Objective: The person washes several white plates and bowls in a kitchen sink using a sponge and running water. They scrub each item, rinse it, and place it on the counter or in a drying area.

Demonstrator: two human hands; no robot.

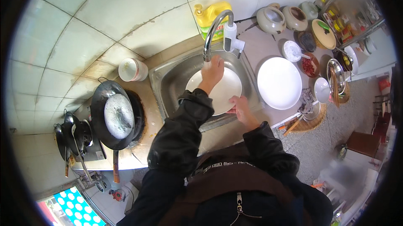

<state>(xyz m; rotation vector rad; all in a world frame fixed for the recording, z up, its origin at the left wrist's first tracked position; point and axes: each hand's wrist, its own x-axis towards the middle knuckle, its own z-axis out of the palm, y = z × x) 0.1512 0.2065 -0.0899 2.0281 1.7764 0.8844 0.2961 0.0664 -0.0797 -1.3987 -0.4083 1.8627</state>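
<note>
A round white plate [225, 90] is tilted inside the stainless steel sink [170, 81]. My right hand [241, 108] grips its near right edge, thumb on the upper face. Just below the spout of the curved chrome faucet [215, 26] is my left hand [213, 72], over the plate's upper part; its fingers are curled, and whether it holds anything is hidden. Another white plate [279, 83] lies on the counter right of the sink. Left of the sink, near the wall, stand nested white bowls [133, 69].
A wok [112, 144] with foamy liquid rests on the stove at left. Behind the faucet stands a yellow detergent jug [217, 9]. Ceramic jars [270, 20], a bowl of chopped red food [310, 65], a grey cloth [306, 101] and a metal bowl with chopsticks [336, 72] are at right.
</note>
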